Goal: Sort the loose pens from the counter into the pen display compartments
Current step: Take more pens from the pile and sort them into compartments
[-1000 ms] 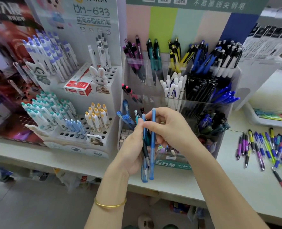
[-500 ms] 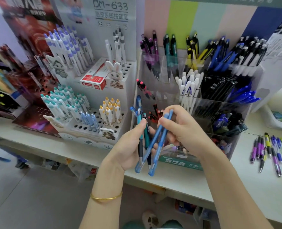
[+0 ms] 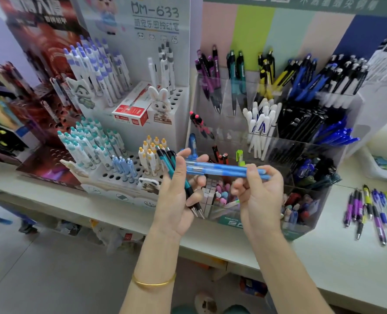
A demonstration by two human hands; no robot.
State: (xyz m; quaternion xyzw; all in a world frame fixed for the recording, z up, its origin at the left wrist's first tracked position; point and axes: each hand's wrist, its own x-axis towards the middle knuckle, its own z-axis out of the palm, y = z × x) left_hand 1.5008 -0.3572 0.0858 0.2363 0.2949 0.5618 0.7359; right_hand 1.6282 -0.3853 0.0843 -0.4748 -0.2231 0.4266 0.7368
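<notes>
two light-blue pens (image 3: 224, 170) are held level between both hands, prob. to split them from the teal pens (image 3: 168, 163) clasped in the left hand (image 3: 176, 200). one end is pinched by the right hand (image 3: 260, 196). the pen display (image 3: 301, 141) stands just behind the hands, w/ loose pens (image 3: 378, 209) well right.

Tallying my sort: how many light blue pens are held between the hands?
2. Upper light blue pen and lower light blue pen lie side by side, pinched by the right hand, far ends at the left hand, which grips teal pens. None seems hidden.
</notes>
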